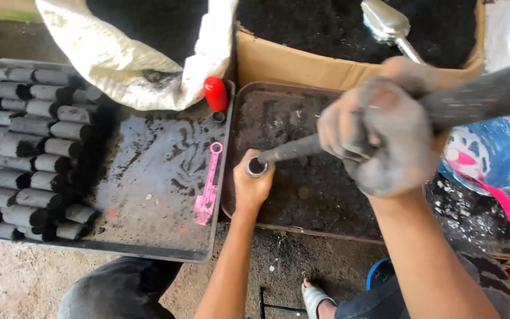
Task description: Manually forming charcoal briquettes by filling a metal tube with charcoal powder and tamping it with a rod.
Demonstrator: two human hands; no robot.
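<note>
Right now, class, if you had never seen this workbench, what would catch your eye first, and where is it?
At the centre, the left hand grips a short metal tube upright in a dirty brown tray, while the soot-grey right hand drives a dark rod into its mouth. On the left, rows of black cylinders lie stacked on a grey tray, with a pink tool lying beside them.
</note>
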